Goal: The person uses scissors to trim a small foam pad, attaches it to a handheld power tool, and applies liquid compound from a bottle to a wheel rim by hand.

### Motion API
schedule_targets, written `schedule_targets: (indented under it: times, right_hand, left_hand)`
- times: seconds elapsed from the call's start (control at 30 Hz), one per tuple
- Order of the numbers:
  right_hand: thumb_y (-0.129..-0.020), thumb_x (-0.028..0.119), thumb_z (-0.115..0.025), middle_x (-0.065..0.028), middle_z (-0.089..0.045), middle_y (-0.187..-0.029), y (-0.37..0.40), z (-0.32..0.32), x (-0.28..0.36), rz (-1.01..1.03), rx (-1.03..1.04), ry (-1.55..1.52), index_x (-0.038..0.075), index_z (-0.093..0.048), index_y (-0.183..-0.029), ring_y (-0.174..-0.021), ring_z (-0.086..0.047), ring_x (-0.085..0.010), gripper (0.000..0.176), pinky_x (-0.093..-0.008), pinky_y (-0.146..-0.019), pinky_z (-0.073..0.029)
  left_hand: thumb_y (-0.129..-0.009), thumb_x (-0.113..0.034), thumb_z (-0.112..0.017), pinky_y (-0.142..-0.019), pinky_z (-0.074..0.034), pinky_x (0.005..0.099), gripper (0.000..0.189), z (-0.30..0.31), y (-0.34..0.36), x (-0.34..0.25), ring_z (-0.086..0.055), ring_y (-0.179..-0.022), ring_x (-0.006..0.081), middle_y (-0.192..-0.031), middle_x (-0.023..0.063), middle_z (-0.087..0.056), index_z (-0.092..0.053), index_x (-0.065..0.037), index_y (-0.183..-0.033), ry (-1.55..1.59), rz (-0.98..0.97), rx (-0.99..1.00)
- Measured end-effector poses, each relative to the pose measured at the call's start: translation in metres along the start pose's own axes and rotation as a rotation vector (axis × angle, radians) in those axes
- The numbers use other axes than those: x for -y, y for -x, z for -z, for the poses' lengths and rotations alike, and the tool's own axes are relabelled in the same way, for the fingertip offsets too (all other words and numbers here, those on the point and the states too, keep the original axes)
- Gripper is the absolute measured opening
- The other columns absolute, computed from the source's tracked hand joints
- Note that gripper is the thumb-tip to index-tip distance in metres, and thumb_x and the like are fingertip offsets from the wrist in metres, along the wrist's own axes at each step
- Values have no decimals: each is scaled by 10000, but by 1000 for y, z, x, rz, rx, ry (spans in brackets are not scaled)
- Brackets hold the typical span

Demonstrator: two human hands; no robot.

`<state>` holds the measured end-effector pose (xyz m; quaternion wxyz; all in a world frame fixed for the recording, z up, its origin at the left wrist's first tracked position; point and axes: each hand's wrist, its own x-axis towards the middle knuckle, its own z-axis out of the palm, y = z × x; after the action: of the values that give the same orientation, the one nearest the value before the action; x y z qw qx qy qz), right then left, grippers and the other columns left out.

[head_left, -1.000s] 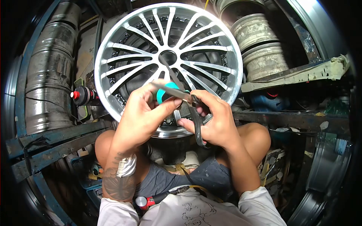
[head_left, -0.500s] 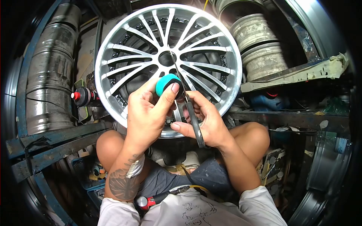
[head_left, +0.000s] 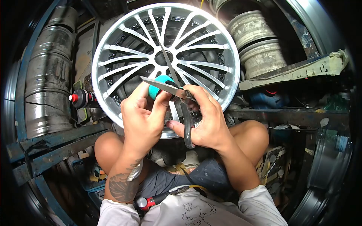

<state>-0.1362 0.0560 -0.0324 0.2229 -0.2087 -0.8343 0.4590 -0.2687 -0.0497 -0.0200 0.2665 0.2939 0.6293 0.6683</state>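
Note:
My left hand [head_left: 141, 116] pinches a small teal and black round pad [head_left: 155, 90] between thumb and fingers. In my right hand [head_left: 207, 120] is a pair of scissors [head_left: 187, 120] with black handles, its fingers wrapped round them. The scissor blades stand apart: one crosses over the pad, the other points up toward the wheel's hub. Both hands are held in front of a silver multi-spoke wheel rim [head_left: 234, 71]. Part of the pad is hidden behind the blade and my left thumb.
Stacked metal rims [head_left: 49, 71] stand at the left, more rims [head_left: 260, 56] at the upper right. A black bottle with a red cap [head_left: 83, 98] lies left of the wheel. A red and black air tool [head_left: 149, 202] rests on my lap. Blue metal frames flank both sides.
The scissors have opened, and one blade now lies across the pad. My left hand has shifted slightly left with the pad. The view has moved a little.

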Motion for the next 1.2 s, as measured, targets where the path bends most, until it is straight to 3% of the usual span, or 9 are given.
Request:
schedule_targets:
  times: [0.07,0.2,0.27,0.37,0.47,0.6,0.67,0.97,1.2]
  right_hand:
    - [-645,191,-847,-168,-626,-939,0,-1,4,-28,-18,-63,55,-573,-1165,-783,-644,-306,603,-392,-713,-532]
    - [-634,185,-840,-164,-630,-911,1,-4,4,6,-90,-23,56,-579,-1157,-760,-647,-304,599,-393,-688,-536]
    - [-630,181,-837,-167,-619,-908,2,-5,4,9,-90,7,55,-574,-1167,-765,-641,-317,611,-405,-680,-531]
    - [-602,191,-862,-136,-641,-1053,3,-2,-2,39,-43,106,9,-549,-1231,-848,-641,-232,726,-325,-702,-530]
    - [-597,184,-863,-154,-633,-1083,0,3,-3,47,-15,146,10,-543,-1237,-897,-652,-264,736,-340,-714,-537]
    - [-598,185,-866,-145,-619,-981,0,2,-1,63,-50,130,32,-566,-1197,-824,-639,-276,687,-364,-685,-526]
    - [-618,196,-853,-142,-587,-854,0,0,1,64,-81,88,67,-580,-1162,-739,-614,-337,623,-423,-634,-503]
    - [-603,201,-859,-134,-582,-855,-3,3,-2,158,-153,207,80,-589,-1160,-754,-601,-334,631,-427,-663,-496]
    - [-604,188,-854,-143,-576,-857,2,7,-2,99,-120,176,81,-591,-1162,-770,-597,-353,626,-445,-673,-489]
  left_hand:
    - [-942,-22,-627,-638,-446,204,111,-1,2,2,-556,-735,51,-840,12,-662,-656,38,-1031,-46,-27,-12]
    - [-933,-5,-627,-654,-454,211,115,-6,6,2,-557,-754,55,-854,26,-662,-653,39,-1036,37,-82,-59]
    - [-960,-11,-608,-632,-454,194,187,-1,6,9,-581,-774,50,-920,35,-666,-618,37,-1140,36,-94,4]
    - [-975,-14,-597,-621,-458,187,225,2,7,14,-597,-776,51,-949,46,-672,-600,35,-1194,-8,-103,32]
    - [-977,-20,-597,-610,-455,186,229,1,8,14,-595,-746,55,-933,51,-677,-598,34,-1200,-31,-104,22]
    - [-979,-37,-603,-584,-442,186,241,1,10,12,-584,-700,56,-906,49,-679,-592,32,-1209,-9,-107,38]
    - [-950,14,-598,-663,-489,224,222,-1,10,3,-620,-781,88,-928,65,-682,-617,57,-1166,50,-51,17]
    - [-899,79,-616,-793,-534,256,248,1,9,3,-661,-897,128,-973,98,-698,-635,73,-1146,67,-29,43]
    - [-898,80,-613,-819,-539,271,260,7,8,0,-659,-916,128,-987,97,-704,-633,72,-1157,104,29,97]
